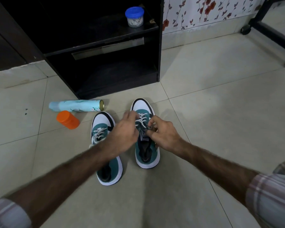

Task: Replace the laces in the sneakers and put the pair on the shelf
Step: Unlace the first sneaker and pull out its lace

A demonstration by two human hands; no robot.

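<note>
Two teal and white sneakers stand side by side on the tiled floor, toes pointing away from me. The left sneaker [105, 162] has white laces through its eyelets, and my left forearm crosses over it. Both hands work at the right sneaker [146, 155]. My left hand [123, 134] pinches its white lace [141, 120] at the left row of eyelets. My right hand [161, 132] pinches the lace at the right side, beside the tongue label. The black shelf unit [118, 74] stands just beyond the shoes, its lowest bay open.
A light blue spray can [76, 106] lies on the floor left of the shoes, with an orange-lidded jar [67, 120] beside it. A blue-lidded tub [135, 16] sits on an upper shelf. A wheeled black frame [270, 33] stands at far right.
</note>
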